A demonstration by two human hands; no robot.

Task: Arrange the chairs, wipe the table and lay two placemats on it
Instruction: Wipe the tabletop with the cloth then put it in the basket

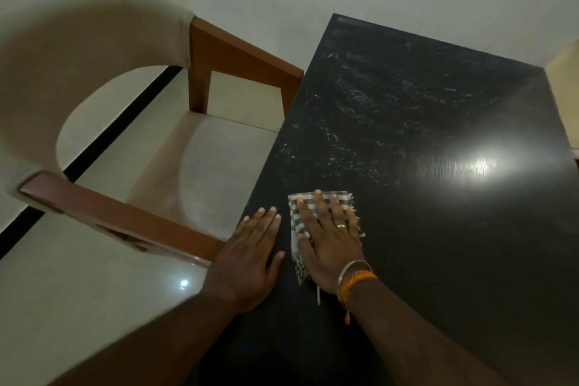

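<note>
A: Wiping step, right? Near edge first: left hand (250,255) lies flat on the table (438,260) by its left edge, fingers straight and together, holding nothing. Looks like a brace.

B: Yes. Right hand (330,236) just beside it, palm down on the checked cloth (296,213), fingers extended and spread, pressing rather than gripping. Ring on one finger, bangle and orange thread at the wrist.

A: Cloth position?
B: Folded, flat on the dark tabletop, near the left edge, mostly under the right palm, frayed edge showing to the right.

A: Further out?
B: Smears or damp streaks across the middle and far part of the table, plus a bright lamp glare at right. Armchair (200,160) sits at the left side, wooden arms touching or just under the table edge; I cannot tell which.

A: Placemats?
B: None in view. So my call: wiping in progress, mats not laid.

A: Next move?
B: Probably push the cloth forward over the streaked zone, keeping flat pressure so it doesn't bunch. Far corner needs a long reach.
</note>
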